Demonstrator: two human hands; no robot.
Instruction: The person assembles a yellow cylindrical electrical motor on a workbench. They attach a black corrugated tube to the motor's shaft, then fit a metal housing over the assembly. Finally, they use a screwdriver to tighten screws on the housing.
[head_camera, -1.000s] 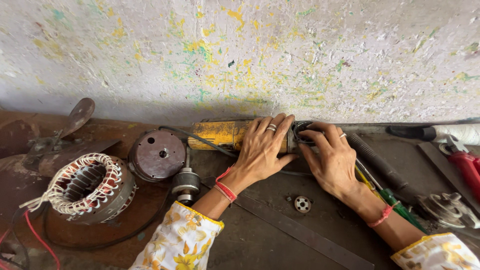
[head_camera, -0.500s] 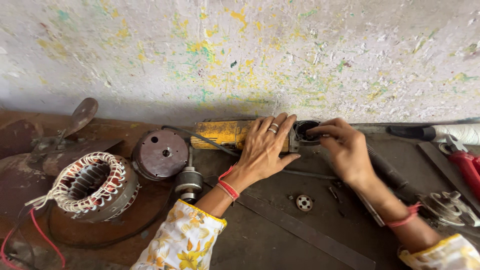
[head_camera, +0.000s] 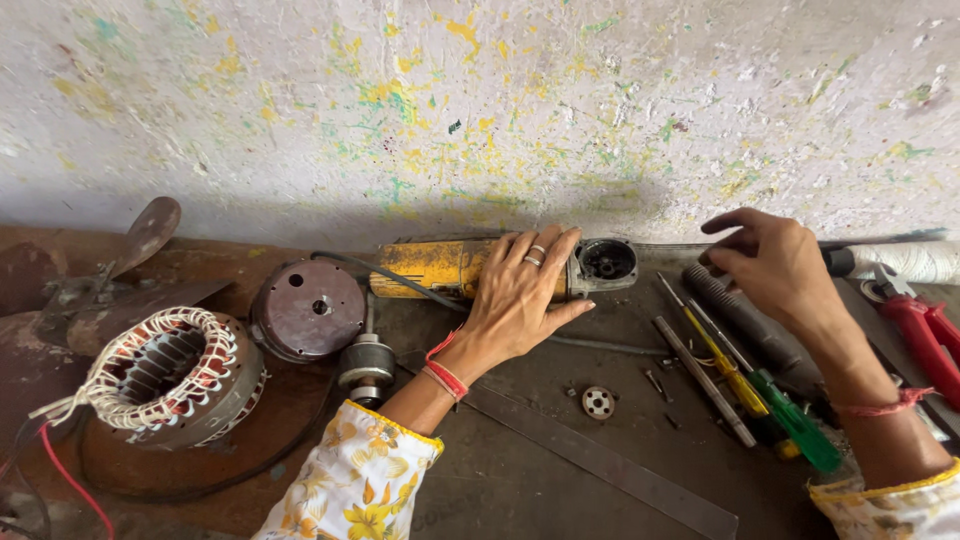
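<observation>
Her left hand (head_camera: 515, 295) presses flat on the yellow grinder (head_camera: 470, 268), its head already bare, while the right hand (head_camera: 775, 262) hovers loosely curled and empty above the screwdrivers (head_camera: 745, 380).

We see a dark, grimy workbench (head_camera: 560, 500) running along a paint-flecked wall. On it lie a wound motor stator (head_camera: 160, 375), a round end cover (head_camera: 308, 310), a rotor (head_camera: 367, 365), a yellow angle grinder (head_camera: 450, 268), a small washer (head_camera: 598, 402), loose screws (head_camera: 655, 382), a flat metal strip (head_camera: 610, 462), screwdrivers (head_camera: 745, 385) and red-handled pliers (head_camera: 925, 335).
</observation>
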